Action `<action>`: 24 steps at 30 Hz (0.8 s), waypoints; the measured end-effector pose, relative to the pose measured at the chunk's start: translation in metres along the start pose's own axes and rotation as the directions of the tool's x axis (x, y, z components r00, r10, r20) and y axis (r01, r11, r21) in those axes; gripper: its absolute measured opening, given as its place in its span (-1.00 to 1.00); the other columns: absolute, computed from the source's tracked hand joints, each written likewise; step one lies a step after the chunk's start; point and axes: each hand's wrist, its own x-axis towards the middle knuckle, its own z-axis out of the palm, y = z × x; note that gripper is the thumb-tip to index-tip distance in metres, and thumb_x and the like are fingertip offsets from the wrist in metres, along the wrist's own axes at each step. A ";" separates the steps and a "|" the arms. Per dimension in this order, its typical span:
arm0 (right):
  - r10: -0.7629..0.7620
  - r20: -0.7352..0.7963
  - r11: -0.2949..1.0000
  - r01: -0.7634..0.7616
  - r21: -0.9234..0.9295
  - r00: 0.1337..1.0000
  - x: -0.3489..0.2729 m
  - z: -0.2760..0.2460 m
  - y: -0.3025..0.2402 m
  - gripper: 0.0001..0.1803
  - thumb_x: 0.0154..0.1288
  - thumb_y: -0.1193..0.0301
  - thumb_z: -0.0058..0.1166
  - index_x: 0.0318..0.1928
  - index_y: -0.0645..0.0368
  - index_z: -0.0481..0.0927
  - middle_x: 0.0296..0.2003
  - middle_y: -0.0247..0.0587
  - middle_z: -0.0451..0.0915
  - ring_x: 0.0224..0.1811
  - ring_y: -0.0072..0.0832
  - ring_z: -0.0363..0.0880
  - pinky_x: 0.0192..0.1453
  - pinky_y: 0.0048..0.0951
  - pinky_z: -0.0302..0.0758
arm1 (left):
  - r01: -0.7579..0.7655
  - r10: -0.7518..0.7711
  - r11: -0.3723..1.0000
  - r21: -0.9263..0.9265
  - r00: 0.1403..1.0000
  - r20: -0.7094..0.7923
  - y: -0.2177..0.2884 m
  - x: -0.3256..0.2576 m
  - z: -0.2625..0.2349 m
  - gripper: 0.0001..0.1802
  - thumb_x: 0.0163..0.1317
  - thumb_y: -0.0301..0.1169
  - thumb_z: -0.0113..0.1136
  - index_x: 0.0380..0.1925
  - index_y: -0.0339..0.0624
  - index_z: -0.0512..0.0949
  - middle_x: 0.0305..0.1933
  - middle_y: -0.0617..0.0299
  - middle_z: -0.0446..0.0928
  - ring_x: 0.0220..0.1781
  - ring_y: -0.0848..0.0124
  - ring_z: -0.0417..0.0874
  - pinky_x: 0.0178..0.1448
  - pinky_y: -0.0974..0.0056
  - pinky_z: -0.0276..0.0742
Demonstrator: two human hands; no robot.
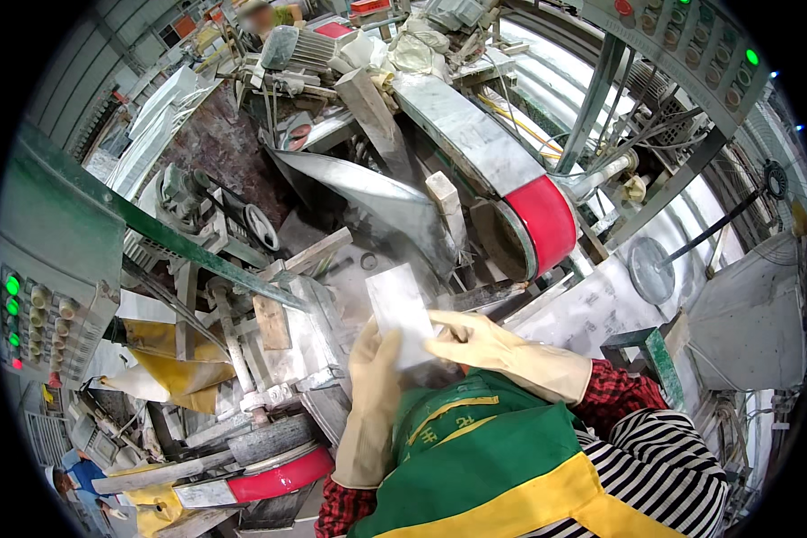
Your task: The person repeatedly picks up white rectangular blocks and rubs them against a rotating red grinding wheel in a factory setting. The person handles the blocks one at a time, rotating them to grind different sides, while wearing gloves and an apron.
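A pale rectangular slab (398,305), flat and white like a stone tile, stands tilted in front of my chest. Along its left edge my left hand (372,368), in a cream rubber glove, is closed with the thumb against the slab. From the right, my right hand (498,348), gloved alike, pinches the slab's other edge between bent fingers and thumb. Red-and-black checked sleeves show above both gloves, and a green apron with yellow bands lies just below. Dust or mist blurs the slab's surroundings, and some of the fingertips behind it are hidden.
Beyond the slab stands a dusty machine with a curved metal guard (368,202) and a red-ended belt housing (540,224). A button panel (40,314) is on the left, another (690,54) at upper right. Wooden blocks (377,125) lie about. Another person (85,480) appears at lower left.
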 end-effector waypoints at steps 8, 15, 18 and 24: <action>-0.035 0.127 0.882 -0.029 0.470 0.991 0.000 -0.014 0.013 -0.33 0.40 0.25 0.24 0.44 0.17 0.37 -0.15 -0.35 0.67 -0.25 -0.66 0.62 -0.22 -0.64 0.52 | -0.146 0.113 0.985 0.087 0.946 0.305 0.023 -0.001 0.009 -0.02 0.11 -0.43 0.39 0.52 -0.22 0.10 0.21 0.13 0.52 0.12 0.41 0.59 0.08 0.39 0.50; 0.021 0.178 0.871 -0.105 0.479 0.984 -0.010 -0.016 0.003 -0.34 0.38 0.25 0.25 0.41 0.21 0.41 -0.18 -0.41 0.64 -0.26 -0.63 0.67 -0.29 -0.68 0.50 | -0.223 0.156 0.951 0.216 0.945 0.289 0.020 0.034 -0.013 0.01 0.14 -0.34 0.43 0.53 -0.23 0.07 0.17 0.14 0.50 0.08 0.39 0.57 0.15 0.31 0.50; 0.047 0.211 0.846 -0.151 0.512 0.976 -0.011 -0.018 0.009 -0.37 0.40 0.27 0.22 0.40 0.22 0.42 -0.17 -0.41 0.62 -0.24 -0.61 0.68 -0.17 -0.60 0.57 | -0.184 0.150 0.964 0.193 0.972 0.179 0.021 0.042 -0.012 -0.25 0.25 -0.28 0.36 0.39 -0.27 0.30 -0.16 0.33 0.54 -0.23 0.57 0.50 -0.12 0.44 0.42; 0.038 0.248 0.846 -0.163 0.507 0.968 -0.011 -0.034 0.009 -0.37 0.38 0.32 0.25 0.39 0.27 0.41 -0.19 -0.33 0.69 -0.23 -0.58 0.71 -0.23 -0.62 0.58 | -0.094 0.107 0.940 0.328 0.994 -0.022 0.033 0.054 -0.011 -0.76 0.41 -0.26 0.18 -0.18 -0.23 0.56 -0.43 0.43 0.49 -0.46 0.68 0.34 -0.37 0.50 0.16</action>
